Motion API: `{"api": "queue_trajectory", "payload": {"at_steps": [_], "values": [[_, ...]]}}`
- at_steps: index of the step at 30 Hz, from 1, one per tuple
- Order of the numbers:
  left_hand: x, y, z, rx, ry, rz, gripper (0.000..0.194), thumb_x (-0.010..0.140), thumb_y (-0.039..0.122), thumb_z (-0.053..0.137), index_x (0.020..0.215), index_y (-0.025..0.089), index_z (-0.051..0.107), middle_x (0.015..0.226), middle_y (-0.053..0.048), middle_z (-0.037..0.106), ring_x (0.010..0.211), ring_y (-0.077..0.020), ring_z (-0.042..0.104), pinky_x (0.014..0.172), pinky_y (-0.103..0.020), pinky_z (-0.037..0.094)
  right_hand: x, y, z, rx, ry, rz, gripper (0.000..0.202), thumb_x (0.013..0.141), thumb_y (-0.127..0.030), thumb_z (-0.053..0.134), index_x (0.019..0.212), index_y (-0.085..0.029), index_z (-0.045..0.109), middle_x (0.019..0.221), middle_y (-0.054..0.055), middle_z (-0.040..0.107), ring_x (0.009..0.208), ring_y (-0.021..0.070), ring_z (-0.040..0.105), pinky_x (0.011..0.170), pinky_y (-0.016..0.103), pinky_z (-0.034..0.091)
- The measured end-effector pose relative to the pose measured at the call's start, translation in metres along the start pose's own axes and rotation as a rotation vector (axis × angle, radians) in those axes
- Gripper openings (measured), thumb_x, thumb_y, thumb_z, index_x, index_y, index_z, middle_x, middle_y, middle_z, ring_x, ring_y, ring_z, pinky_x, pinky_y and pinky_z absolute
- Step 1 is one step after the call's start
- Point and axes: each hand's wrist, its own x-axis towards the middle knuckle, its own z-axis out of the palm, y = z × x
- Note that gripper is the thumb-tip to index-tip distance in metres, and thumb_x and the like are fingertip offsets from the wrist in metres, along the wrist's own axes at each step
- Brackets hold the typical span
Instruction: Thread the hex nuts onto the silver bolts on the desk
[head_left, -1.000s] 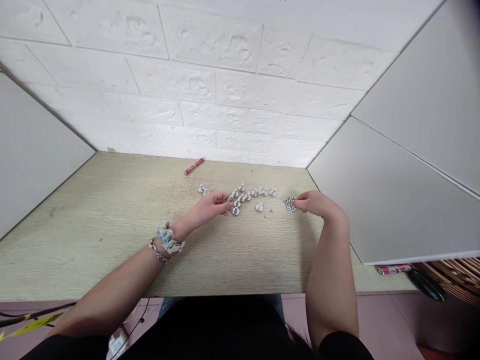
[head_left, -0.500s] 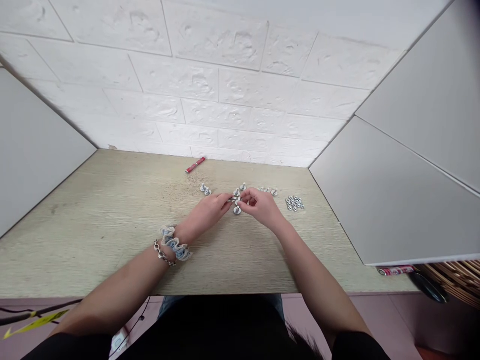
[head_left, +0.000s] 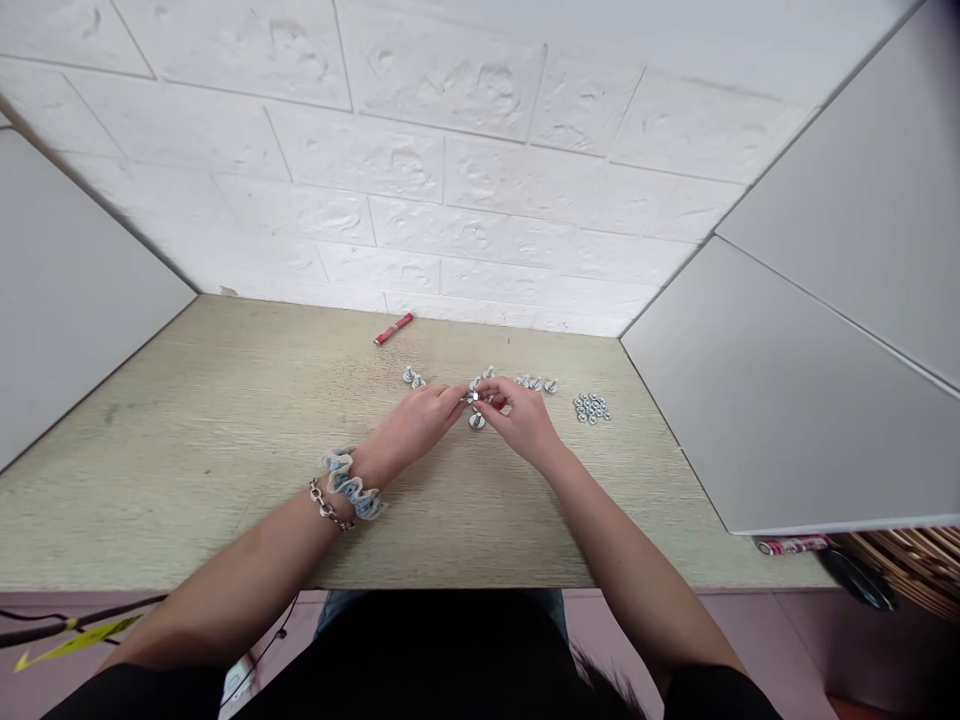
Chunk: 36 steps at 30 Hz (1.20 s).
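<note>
My left hand (head_left: 420,418) pinches a small shiny metal bolt (head_left: 475,397) at its fingertips, its shank mostly covered by fingers. From the other side my right hand (head_left: 519,415) closes thumb and forefinger on the same piece; whether a nut or washer is on it I cannot make out. Just below the fingertips a bolt with a washer (head_left: 477,422) stands on the table. Behind them is another upright bolt (head_left: 489,373), with one more partly hidden by the right fingers.
Two bolts with washers (head_left: 409,375) stand left of the hands. Several more bolts (head_left: 535,384) form a row behind the right hand. Right of them lies a cluster of nuts (head_left: 592,408). A red pen-like tube (head_left: 394,329) lies near the white brick wall (head_left: 480,240). A grey panel (head_left: 825,400) bounds the right side.
The right fingertips have moved left to meet the left ones, closing on the metal piece. The view has shifted slightly, and more of the bolt row behind the right hand shows.
</note>
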Motion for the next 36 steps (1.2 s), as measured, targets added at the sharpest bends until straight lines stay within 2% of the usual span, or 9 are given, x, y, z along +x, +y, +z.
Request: {"api": "queue_trajectory", "payload": {"at_steps": [8,17,25,32,36], "values": [[0.0006,-0.0026,0.0003,-0.129,0.008,-0.027,0.026,0.087,0.029,0.038,0.105,0.018,0.054,0.084,-0.006,0.061,0.076,-0.0169,0.056,0.068,-0.028,0.041,-0.0007,0.0022,-0.0001,-0.045,-0.002,-0.076,0.013,0.076,-0.025,0.053,0.088,-0.022,0.059,0.079,0.0,0.062,0.067,0.0122,0.057,0.067,0.027,0.046],[0.0012,-0.0016,0.0009,-0.129,0.023,-0.014,0.026,0.088,0.025,0.036,0.101,0.017,0.056,0.082,-0.006,0.06,0.076,-0.0167,0.054,0.07,-0.028,0.041,-0.001,0.0087,0.0004,-0.131,-0.019,-0.23,0.014,0.081,-0.022,0.047,0.091,-0.022,0.057,0.085,0.003,0.061,0.074,0.0139,0.056,0.07,0.028,0.045],[0.0007,-0.0009,0.0023,-0.126,0.036,-0.037,0.027,0.088,0.025,0.036,0.104,0.018,0.056,0.081,-0.005,0.061,0.074,-0.0155,0.054,0.07,-0.028,0.041,-0.0021,0.0079,0.0022,-0.191,-0.016,-0.225,0.018,0.084,-0.025,0.045,0.097,-0.024,0.057,0.089,0.003,0.062,0.08,0.016,0.057,0.073,0.03,0.045],[-0.0003,0.0005,0.0047,-0.101,0.054,-0.021,0.028,0.088,0.027,0.035,0.103,0.017,0.057,0.079,-0.006,0.061,0.073,-0.0156,0.055,0.068,-0.027,0.04,-0.0023,0.008,0.003,-0.298,0.003,-0.169,0.023,0.086,-0.036,0.042,0.092,-0.02,0.057,0.087,0.006,0.063,0.078,0.0178,0.058,0.07,0.03,0.043],[-0.0005,0.0015,0.0044,-0.13,0.043,-0.034,0.028,0.089,0.028,0.035,0.102,0.018,0.058,0.082,-0.006,0.063,0.075,-0.0156,0.057,0.068,-0.027,0.041,-0.0018,0.0082,0.0041,-0.228,-0.003,-0.172,0.019,0.086,-0.033,0.043,0.092,-0.021,0.057,0.087,0.005,0.063,0.08,0.0163,0.057,0.071,0.029,0.044]]}}
